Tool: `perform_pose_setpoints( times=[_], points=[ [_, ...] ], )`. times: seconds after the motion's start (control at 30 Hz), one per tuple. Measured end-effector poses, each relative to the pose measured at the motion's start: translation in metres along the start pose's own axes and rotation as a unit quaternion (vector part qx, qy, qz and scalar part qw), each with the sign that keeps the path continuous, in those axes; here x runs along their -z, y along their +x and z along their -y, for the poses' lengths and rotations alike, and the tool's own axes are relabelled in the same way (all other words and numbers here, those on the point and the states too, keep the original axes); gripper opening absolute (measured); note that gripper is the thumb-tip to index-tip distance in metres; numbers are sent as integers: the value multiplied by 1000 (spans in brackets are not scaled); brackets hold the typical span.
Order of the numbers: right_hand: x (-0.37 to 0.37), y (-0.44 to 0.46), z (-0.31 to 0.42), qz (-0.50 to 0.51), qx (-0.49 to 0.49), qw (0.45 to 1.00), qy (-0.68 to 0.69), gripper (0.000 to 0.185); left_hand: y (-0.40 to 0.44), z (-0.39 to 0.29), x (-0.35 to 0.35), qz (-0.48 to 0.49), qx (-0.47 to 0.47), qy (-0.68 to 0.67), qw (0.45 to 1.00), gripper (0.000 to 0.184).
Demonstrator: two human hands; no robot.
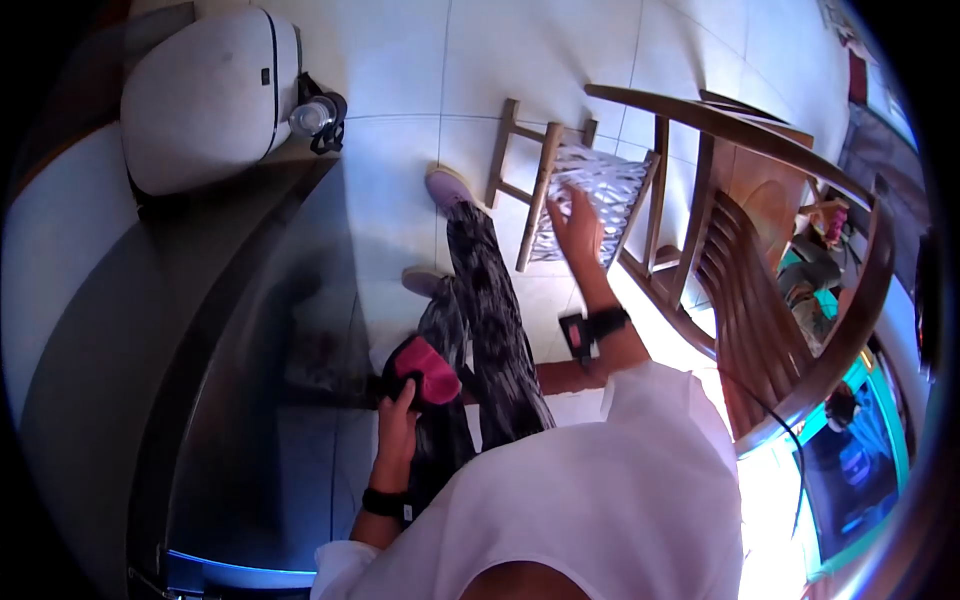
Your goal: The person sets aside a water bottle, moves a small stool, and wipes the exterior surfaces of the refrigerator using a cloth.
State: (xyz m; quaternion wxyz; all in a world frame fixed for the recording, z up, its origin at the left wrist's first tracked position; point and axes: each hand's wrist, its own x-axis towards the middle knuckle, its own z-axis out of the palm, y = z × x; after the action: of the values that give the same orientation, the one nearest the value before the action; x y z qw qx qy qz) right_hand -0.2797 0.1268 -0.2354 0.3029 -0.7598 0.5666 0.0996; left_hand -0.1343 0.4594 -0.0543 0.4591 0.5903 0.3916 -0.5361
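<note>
My left hand (pixel 396 425) is closed on a pink and black soft item (pixel 428 372) in front of my left leg; its exact kind is unclear. The thumb lies along the item's near edge. Further out and to the right, my right hand (pixel 580 232) is over a small wooden stool (pixel 540 195) with a woven seat of pale strips (pixel 605 185). Its fingers are spread and nothing shows in them. Whether the fingertips touch the strips, I cannot tell.
A wooden armchair (pixel 745 300) with a slatted back stands on the right. At the left, a dark glossy surface (pixel 255 400) runs beside me. Beyond it are a pale rounded case (pixel 205 100) and a clear bottle (pixel 312 117) in a black strap. Thin black cable (pixel 799 460) hangs at right.
</note>
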Motion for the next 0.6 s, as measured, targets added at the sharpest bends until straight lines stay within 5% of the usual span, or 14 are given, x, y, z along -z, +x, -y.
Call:
perform_pose_setpoints(
  times=[0.07, 0.13, 0.2, 0.4, 0.6],
  points=[
    [-8, 66, 14, -137, 166, 975, -52, 63, 10, 0, -5, 0, 23, 16, 1000, 40],
    [-41, 115, 4, -220, 151, 952, -149, 62, 16, 0, -8, -9, 15, 24, 1000, 39],
    [-39, 131, 4, 31, -50, 998, -36, 59, 20, 2, -6, -13, 1, 9, 1000, 39],
    [-51, 68, -20, 61, -37, 991, -112, 46, 27, 7, 10, -15, -12, -17, 1000, 37],
    [-80, -47, -72, 122, -143, 978, -93, 43, 33, 6, 13, 3, -5, -47, 999, 36]
  ],
)
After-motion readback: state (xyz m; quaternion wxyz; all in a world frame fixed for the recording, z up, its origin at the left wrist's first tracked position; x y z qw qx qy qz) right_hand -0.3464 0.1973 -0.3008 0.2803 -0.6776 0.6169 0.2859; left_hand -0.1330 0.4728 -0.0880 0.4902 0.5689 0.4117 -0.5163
